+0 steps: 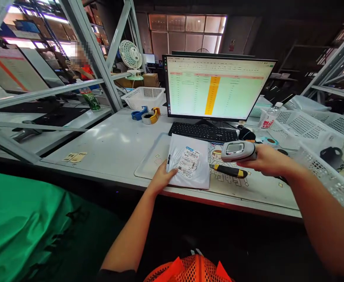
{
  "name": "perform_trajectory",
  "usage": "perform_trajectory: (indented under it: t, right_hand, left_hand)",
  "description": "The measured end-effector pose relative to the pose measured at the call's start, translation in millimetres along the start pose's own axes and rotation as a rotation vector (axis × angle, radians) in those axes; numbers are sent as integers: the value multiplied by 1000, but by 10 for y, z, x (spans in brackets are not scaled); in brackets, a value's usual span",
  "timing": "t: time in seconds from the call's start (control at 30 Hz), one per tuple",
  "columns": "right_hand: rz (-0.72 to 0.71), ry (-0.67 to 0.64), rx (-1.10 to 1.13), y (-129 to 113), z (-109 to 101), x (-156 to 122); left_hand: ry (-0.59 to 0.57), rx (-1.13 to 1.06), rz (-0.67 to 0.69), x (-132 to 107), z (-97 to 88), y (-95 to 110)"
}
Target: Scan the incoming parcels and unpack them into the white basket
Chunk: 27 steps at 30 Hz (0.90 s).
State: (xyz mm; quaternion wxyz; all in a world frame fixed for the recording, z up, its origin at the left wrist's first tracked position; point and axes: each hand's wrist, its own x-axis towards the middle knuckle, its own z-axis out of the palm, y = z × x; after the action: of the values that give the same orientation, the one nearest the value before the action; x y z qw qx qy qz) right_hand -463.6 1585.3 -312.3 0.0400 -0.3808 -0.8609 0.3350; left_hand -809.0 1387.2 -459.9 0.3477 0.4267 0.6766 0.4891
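Note:
A white mailing bag (201, 172) with a printed shipping label (189, 161) lies on the desk mat. My left hand (163, 177) grips the bag's lower left edge, thumb on top and fingers underneath. In my right hand (267, 158) is a grey barcode scanner (239, 150), held above the mat to the right of the bag, its head turned left toward the label. Below the scanner rests a yellow and black utility knife (230, 170). The fingers of my right hand are partly hidden behind the scanner's handle.
A monitor (216, 90) and black keyboard (204, 132) stand behind the bag. Tape dispensers (150, 116) and a white basket (144, 98) sit at the back left. More white baskets (315, 164) and a bottle (270, 116) line the right. Green fabric (22, 219) hangs at lower left.

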Motion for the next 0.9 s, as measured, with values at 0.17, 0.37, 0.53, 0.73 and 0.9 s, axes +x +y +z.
perform_trajectory:
  t: [0.17,0.37,0.53,0.73,0.9]
  right_hand:
    - [-73,-18,-28,-145,159,183]
    - [317,207,-335,818,602,533]
    - [486,140,-472,1191,760,531]
    - [273,292,-612,779,618,926]
    - [199,124,-596,735,708,1540]
  left_hand:
    - [-2,7,-1,-30,-1,13]
    - [11,-48,3,-61,-5,49]
    - [14,-63,2,-65,-1,77]
    - [13,-69,-18,-11,-9,1]
    - [8,-49,-30,-17,-44,17]
